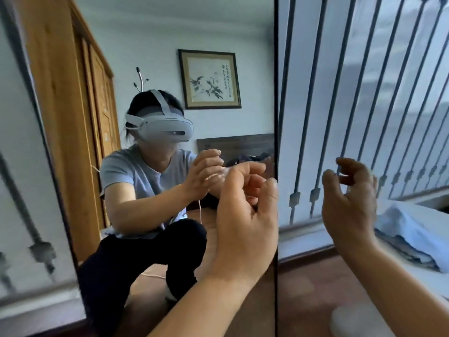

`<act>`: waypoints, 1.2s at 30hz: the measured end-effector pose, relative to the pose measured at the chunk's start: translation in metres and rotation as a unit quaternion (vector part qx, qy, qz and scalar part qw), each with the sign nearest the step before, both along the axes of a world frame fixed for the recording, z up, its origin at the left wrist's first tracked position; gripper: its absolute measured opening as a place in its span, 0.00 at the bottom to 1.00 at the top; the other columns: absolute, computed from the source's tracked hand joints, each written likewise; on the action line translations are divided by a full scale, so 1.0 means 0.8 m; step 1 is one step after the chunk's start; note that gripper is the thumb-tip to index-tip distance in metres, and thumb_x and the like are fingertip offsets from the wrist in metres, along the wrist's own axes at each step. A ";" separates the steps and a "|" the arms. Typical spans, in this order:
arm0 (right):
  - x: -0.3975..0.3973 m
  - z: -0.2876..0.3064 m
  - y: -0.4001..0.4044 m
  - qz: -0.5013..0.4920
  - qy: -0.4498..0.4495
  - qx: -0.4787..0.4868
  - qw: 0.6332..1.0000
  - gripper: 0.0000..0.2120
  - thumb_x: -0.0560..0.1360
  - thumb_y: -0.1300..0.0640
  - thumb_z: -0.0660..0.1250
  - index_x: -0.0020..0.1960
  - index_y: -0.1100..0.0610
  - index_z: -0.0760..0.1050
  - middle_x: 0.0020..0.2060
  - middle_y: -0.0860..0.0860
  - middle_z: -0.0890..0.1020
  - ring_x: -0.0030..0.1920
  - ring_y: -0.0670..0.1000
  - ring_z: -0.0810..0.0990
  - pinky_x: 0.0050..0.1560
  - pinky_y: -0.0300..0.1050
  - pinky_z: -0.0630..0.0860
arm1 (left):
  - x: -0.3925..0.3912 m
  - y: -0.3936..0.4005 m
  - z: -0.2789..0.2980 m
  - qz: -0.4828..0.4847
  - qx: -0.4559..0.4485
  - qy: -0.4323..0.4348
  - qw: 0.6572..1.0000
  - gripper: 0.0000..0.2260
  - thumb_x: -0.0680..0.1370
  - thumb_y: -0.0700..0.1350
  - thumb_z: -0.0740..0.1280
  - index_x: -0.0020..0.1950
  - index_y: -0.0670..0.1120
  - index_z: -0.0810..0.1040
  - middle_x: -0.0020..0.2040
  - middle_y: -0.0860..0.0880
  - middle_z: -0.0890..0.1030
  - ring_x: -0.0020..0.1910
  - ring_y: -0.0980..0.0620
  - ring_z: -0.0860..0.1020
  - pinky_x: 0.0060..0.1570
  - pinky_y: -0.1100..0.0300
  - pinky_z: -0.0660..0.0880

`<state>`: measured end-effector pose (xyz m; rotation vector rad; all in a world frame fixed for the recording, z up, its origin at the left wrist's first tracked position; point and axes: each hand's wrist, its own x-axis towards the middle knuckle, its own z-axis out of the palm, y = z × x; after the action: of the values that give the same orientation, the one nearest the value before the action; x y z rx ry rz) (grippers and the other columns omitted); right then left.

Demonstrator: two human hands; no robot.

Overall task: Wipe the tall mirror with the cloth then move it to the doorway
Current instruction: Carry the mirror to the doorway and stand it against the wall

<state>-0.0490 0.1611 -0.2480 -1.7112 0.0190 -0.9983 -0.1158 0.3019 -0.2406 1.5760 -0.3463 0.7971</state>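
Observation:
The tall mirror with a thin black frame stands upright in front of me and fills the left and middle of the view. It reflects a crouching person wearing a headset. My left hand is raised in front of the glass by the mirror's right edge, fingers loosely curled and holding nothing. My right hand hovers just right of that edge, fingers apart and empty. A pale blue cloth lies crumpled on a white surface at the right, apart from both hands.
Dark vertical window bars stand behind and to the right of the mirror, above a low sill. The floor is reddish wood. A white rounded object sits at the bottom right. The white surface reaches to the right edge.

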 end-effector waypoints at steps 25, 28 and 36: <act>0.020 0.613 0.086 0.204 0.065 0.036 0.976 0.04 0.77 0.56 0.60 0.47 0.50 0.73 0.35 0.52 0.80 0.36 0.52 0.76 0.41 0.52 0.76 | 0.009 0.172 0.622 0.225 0.013 -0.061 0.972 0.10 0.75 0.43 0.67 0.48 0.58 0.70 0.46 0.50 0.76 0.42 0.60 0.77 0.43 0.70 0.74; 0.032 0.672 0.076 0.236 0.124 -0.016 0.964 0.07 0.77 0.55 0.59 0.43 0.54 0.74 0.35 0.55 0.79 0.36 0.55 0.75 0.40 0.55 0.75 | 0.015 0.179 0.687 0.286 0.019 -0.045 0.957 0.08 0.76 0.41 0.65 0.50 0.52 0.71 0.45 0.55 0.73 0.39 0.69 0.72 0.39 0.76 0.69; 0.096 0.734 0.068 0.247 0.212 -0.093 0.941 0.14 0.74 0.48 0.57 0.31 0.52 0.64 0.28 0.48 0.66 0.30 0.49 0.64 0.28 0.44 0.62 | 0.042 0.220 0.765 0.378 -0.006 0.091 0.921 0.17 0.77 0.50 0.58 0.64 0.45 0.69 0.64 0.43 0.71 0.61 0.47 0.73 0.56 0.55 0.74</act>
<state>0.0274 0.2152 0.3389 -1.9458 -0.2218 -0.2570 -0.0819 0.4781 0.3718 1.7647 0.4401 1.2142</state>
